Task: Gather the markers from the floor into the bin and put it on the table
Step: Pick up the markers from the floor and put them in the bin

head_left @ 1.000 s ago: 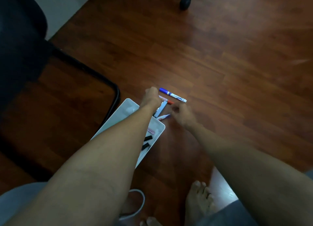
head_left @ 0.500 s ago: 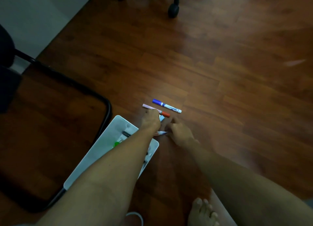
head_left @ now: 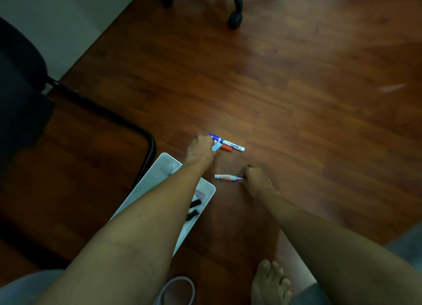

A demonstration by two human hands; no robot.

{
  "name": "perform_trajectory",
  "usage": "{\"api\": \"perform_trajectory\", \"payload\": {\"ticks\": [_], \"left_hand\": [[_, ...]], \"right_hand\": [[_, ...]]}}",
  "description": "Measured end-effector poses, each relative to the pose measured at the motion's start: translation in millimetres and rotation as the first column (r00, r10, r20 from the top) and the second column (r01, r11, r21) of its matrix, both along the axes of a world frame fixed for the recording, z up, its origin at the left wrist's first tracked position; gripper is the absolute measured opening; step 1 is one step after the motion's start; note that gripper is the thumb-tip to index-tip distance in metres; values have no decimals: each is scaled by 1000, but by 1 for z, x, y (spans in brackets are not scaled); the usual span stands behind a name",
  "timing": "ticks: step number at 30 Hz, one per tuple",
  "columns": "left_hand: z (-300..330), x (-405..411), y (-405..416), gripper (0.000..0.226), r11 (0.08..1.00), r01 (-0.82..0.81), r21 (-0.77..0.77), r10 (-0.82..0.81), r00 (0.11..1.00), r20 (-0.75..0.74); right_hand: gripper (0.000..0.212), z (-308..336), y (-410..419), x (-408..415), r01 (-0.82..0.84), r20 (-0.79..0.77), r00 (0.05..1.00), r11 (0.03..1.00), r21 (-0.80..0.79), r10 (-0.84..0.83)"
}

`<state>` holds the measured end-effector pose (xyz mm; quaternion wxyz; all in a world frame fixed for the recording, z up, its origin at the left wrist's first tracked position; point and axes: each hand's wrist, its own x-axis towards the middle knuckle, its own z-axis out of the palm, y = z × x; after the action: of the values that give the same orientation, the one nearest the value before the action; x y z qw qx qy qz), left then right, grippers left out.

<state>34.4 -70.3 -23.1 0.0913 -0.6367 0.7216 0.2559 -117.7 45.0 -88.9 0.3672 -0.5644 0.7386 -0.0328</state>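
Observation:
A white bin (head_left: 159,171) lies on the wood floor under my left forearm, with black markers (head_left: 194,204) inside. My left hand (head_left: 200,153) is just beyond the bin's far end, fingers curled on a light-blue marker (head_left: 216,147). Touching that hand, a blue-capped white marker (head_left: 230,143) and a red-capped marker (head_left: 226,148) lie on the floor. To the right and nearer, my right hand (head_left: 257,180) pinches the tip of a small white marker (head_left: 225,177) that rests on the floor beside the bin's corner.
A black chair frame (head_left: 149,149) curves along the bin's left side. Chair casters (head_left: 235,21) stand far ahead. My bare foot (head_left: 270,282) and a white cable loop (head_left: 180,288) are near the bottom edge. A pale wall (head_left: 57,19) fills the top left.
My left hand has reached forward to the blue and red markers. My right hand has drawn back to the right, and the small white marker now lies exposed between the hands.

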Motion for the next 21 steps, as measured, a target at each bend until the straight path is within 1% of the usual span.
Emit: {"api": "perform_trajectory", "payload": {"ticks": [4,5,7,8,9,10,13,18,21], "left_hand": [[30,12,-4,46,993,-41,-107,36,998,-51],[36,14,-5,46,991,-61,-119,53,997,-64],[57,24,-4,45,982,-115,-150,102,990,-97],[68,29,-3,46,976,-151,-157,133,984,-120],[77,34,-1,46,968,-198,-155,176,974,-145],[86,42,3,46,957,-248,-148,223,960,-168],[108,64,26,46,913,-393,-112,364,907,-213],[125,90,72,39,838,-545,-10,525,812,-254],[123,100,99,39,791,-610,42,598,758,-259]], "right_hand": [[21,18,-12,-2,108,53,993,994,-2,-107],[25,23,-16,-2,154,89,984,988,-10,-153],[34,46,-24,2,199,125,974,978,-54,-191],[28,56,-29,4,185,120,977,979,-80,-175],[18,65,-33,6,164,114,982,982,-95,-153],[13,74,-36,8,143,108,986,983,-119,-130],[16,108,-39,24,131,109,988,977,-171,-113],[13,156,-29,54,113,172,983,960,-258,-70],[14,170,-12,71,123,253,966,951,-282,-49]]}}
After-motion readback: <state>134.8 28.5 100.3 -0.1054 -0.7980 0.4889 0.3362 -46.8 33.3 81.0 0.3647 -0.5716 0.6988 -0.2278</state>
